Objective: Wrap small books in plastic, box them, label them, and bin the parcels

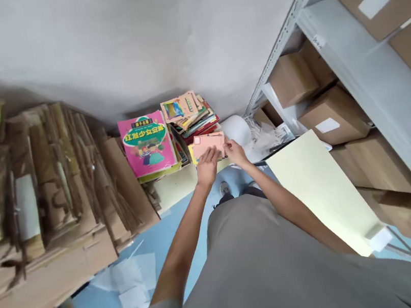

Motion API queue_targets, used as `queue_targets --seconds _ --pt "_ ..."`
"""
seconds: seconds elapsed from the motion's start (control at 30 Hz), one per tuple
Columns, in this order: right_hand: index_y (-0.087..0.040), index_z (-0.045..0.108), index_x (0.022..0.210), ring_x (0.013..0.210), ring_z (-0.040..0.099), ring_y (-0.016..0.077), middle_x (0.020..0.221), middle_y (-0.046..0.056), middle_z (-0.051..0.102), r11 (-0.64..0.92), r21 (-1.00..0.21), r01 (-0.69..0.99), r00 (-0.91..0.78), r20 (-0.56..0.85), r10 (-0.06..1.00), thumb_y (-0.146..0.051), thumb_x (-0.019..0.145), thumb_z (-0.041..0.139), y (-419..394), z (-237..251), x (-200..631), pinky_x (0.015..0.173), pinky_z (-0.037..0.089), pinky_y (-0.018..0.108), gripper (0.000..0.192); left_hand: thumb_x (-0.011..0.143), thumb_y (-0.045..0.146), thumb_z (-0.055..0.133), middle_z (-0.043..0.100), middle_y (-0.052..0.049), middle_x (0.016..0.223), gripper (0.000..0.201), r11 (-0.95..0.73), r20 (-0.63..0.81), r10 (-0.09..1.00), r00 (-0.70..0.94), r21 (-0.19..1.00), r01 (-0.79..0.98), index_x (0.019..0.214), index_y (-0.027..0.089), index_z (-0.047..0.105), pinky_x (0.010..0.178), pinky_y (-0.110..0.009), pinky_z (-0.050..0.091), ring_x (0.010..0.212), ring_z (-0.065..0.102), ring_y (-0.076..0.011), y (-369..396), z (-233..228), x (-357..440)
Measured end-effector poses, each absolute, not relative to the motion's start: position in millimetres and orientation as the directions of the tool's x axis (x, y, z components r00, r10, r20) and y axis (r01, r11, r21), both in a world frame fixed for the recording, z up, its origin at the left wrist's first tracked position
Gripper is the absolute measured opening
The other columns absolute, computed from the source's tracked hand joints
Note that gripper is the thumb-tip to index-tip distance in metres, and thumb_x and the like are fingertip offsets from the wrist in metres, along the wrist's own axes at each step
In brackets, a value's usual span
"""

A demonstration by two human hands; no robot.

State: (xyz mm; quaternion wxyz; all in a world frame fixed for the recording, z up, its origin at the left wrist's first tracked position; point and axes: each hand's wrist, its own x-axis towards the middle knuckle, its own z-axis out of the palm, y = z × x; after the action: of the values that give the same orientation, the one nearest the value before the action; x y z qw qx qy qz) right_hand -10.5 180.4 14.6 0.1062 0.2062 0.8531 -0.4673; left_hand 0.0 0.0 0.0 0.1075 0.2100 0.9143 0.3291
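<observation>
Gripping pink card [209,145] — lettering unreadable

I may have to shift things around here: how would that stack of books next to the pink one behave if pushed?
The stack of books looks uneven, covers fanned at different angles, so the top ones would probably slide off. It is likely heavy as a whole. The pink card, held by the left hand and right hand, seems thin and light.
</observation>
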Motion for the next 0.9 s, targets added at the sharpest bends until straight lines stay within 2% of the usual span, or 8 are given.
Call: queue_targets --seconds 0.1,0.17,0.3,0.4,0.6,0.7,0.8,0.9 --pt "-0.024 0.068 0.104 0.106 0.084 0.0239 0.114 0.011 0.086 0.376 -0.79 0.484 -0.873 -0.406 0.27 -0.035 0.114 0.057 190 14 -3 0.104 0.065 0.038 0.019 0.112 0.017 0.058 0.081 -0.021 0.149 0.036 0.682 -0.005 0.423 -0.906 0.661 0.315 0.135 0.017 0.086 0.125 -0.058 0.056 0.147 0.075 -0.0397 1 9 4" --pt "-0.024 0.068 0.106 0.096 0.084 0.0214 0.114 0.009 0.085 0.23 -0.839 0.493 -0.858 -0.424 0.291 -0.047 0.115 0.056 205 17 7 0.093 0.068 0.036 0.027 0.112 0.026 0.063 0.088 -0.02 0.131 0.031 0.598 0.036 0.37 -0.928 0.755 0.268 0.13 0.018 0.088 0.118 -0.053 0.06 0.129 0.084 -0.0379 11 23 0" --pt "-0.024 0.073 0.113 0.1 0.081 0.022 0.12 0.009 0.084 -0.014 -0.941 0.339 -0.852 -0.313 0.42 -0.079 0.097 0.076 251 45 50 0.083 0.068 0.033 0.057 0.104 0.057 0.08 0.09 -0.014 0.117 0.043 0.087 -0.049 0.307 -0.951 0.996 -0.023 0.124 0.02 0.089 0.104 -0.044 0.066 0.11 0.086 -0.0318 60 61 -15" --pt "-0.023 0.078 0.109 0.09 0.078 0.0207 0.104 0.006 0.084 -0.065 -0.978 0.197 -0.828 -0.202 0.523 -0.085 0.087 0.086 287 82 103 0.077 0.066 0.032 0.066 0.086 0.069 0.095 0.09 -0.011 0.112 0.061 -0.172 -0.209 0.451 -0.868 0.933 -0.315 0.122 0.02 0.088 0.102 -0.043 0.067 0.109 0.086 -0.0296 112 84 -11" --pt "-0.025 0.075 0.101 0.067 0.064 0.0139 0.084 0.0 0.077 -0.16 -0.986 0.049 -0.565 -0.159 0.809 -0.08 0.082 0.096 332 138 210 0.06 0.058 0.028 0.062 0.078 0.072 0.102 0.088 -0.012 0.122 0.068 0.012 -0.316 0.798 -0.514 0.86 -0.511 0.119 0.02 0.087 0.097 -0.037 0.069 0.113 0.085 -0.0282 191 105 45" --pt "-0.026 0.07 0.1 0.071 0.069 0.0156 0.086 0.0 0.078 -0.201 -0.98 0.0 -0.477 -0.177 0.861 -0.083 0.081 0.095 351 139 250 0.064 0.063 0.029 0.065 0.077 0.071 0.102 0.087 -0.011 0.117 0.065 0.113 -0.333 0.85 -0.408 0.872 -0.476 0.112 0.018 0.084 0.087 -0.034 0.07 0.102 0.084 -0.0246 224 109 77" --pt "-0.026 0.067 0.104 0.083 0.076 0.0195 0.098 0.004 0.082 -0.184 -0.982 0.037 -0.474 -0.18 0.862 -0.085 0.083 0.092 374 131 287 0.071 0.067 0.032 0.067 0.081 0.073 0.097 0.086 -0.01 0.112 0.065 0.078 -0.276 0.839 -0.469 0.914 -0.399 0.113 0.019 0.081 0.086 -0.033 0.07 0.098 0.083 -0.0233 263 117 101" --pt "-0.028 0.065 0.141 0.109 0.08 0.0284 0.138 0.016 0.081 0.031 -0.981 0.191 -0.345 -0.037 0.938 -0.081 0.091 0.086 403 129 326 0.084 0.071 0.043 0.076 0.086 0.073 0.093 0.086 -0.008 0.106 0.06 0.071 -0.159 0.865 -0.477 0.978 -0.197 0.111 0.019 0.082 0.084 -0.03 0.066 0.093 0.08 -0.0216 304 131 114"
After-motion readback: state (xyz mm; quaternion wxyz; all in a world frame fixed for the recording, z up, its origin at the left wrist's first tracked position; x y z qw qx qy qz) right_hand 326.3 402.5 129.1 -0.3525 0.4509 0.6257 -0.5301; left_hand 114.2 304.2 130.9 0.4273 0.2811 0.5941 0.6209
